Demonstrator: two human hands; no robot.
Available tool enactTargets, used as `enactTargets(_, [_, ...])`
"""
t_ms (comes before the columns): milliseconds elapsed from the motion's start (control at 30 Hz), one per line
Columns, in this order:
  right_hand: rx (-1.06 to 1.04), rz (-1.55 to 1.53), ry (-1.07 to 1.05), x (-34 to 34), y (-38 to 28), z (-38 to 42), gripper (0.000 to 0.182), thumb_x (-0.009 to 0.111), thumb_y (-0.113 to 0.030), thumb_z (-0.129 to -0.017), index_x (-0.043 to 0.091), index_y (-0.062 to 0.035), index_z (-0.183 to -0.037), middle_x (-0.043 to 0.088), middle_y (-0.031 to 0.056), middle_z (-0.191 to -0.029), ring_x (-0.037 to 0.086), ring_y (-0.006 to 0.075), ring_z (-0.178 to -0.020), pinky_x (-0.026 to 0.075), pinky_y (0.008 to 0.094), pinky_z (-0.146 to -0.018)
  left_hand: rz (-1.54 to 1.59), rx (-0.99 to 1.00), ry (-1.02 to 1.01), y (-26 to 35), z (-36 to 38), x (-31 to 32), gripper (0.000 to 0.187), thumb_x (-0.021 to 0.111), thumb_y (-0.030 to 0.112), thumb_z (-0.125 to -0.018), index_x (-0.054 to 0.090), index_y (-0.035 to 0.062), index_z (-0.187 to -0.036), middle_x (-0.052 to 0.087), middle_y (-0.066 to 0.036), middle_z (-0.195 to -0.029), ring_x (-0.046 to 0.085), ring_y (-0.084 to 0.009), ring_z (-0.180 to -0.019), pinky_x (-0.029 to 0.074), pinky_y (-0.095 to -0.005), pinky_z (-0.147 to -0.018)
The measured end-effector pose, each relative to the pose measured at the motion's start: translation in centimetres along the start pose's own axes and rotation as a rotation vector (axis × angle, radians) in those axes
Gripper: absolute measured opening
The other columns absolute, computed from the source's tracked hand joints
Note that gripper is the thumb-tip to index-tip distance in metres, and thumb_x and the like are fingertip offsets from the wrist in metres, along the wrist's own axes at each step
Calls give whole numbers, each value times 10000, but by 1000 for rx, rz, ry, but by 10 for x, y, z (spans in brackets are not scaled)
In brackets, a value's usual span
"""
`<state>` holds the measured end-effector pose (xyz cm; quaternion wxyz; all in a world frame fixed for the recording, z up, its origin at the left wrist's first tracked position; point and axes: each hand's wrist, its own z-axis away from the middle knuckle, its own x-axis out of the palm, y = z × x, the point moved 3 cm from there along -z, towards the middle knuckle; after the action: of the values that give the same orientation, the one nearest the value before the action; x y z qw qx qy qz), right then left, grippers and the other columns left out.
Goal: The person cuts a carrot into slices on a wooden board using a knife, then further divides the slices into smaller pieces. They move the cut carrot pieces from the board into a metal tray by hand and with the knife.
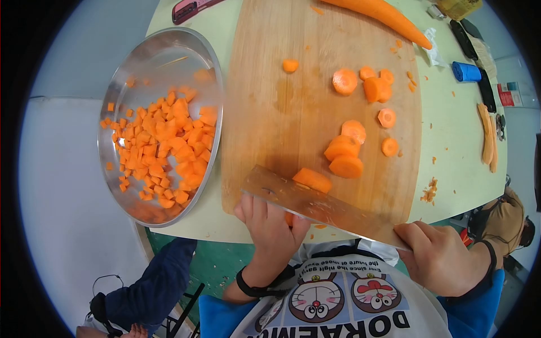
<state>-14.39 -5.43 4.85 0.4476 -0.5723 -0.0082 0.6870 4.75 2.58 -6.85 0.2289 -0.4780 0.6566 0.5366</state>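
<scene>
My right hand (442, 256) is wrapped round the handle end of a wide-bladed cleaver (321, 201), whose blade reaches left across the board's near edge. Against the blade's near side, my left hand (273, 228) has its fingers bent, with an orange carrot piece (289, 219) showing between fingers and thumb. Most of that piece is hidden by the hand and blade. Just beyond the blade lies a thick carrot chunk (313, 180). Several carrot slices (342, 147) rest on the wooden cutting board (259, 124), some overlapping.
Left of the board, a steel basin (217, 62) holds many diced carrot bits (149, 135). A whole carrot (389, 19) lies across the board's far edge. Carrot strips (488, 135) and a blue roll (466, 71) are on the right. Another person's legs (149, 287) show lower left.
</scene>
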Motion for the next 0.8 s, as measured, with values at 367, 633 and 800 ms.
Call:
enactTargets(367, [81,-19,-95,-4,0,-5,314,647,33,-622,510,32,-905,533,132,-675,566,277,-530,470,321,-463,97,-3,-40,-1,7,-1,392,640,287,-739,585,50,-1046,499,-164,-1167,433,-363,-1042,271,-438,-852])
enactTargets(633, [45,24,-34,0,-2,-13,199,589,9,-655,467,8,-812,485,107,-636,541,234,-478,437,314,-398,115,-34,-85,-7,16,5,380,627,294,-753,585,46,-1038,503,-164,-1163,440,-352,-1037,270,-432,-851])
enactTargets(800, [-46,96,2,14,-3,-35,145,549,-7,-657,415,3,-711,465,102,-578,564,238,-446,442,323,-350,14,54,-46,4,-6,-6,385,592,319,-781,573,32,-1037,520,-146,-1098,460,-320,-952,277,-410,-821])
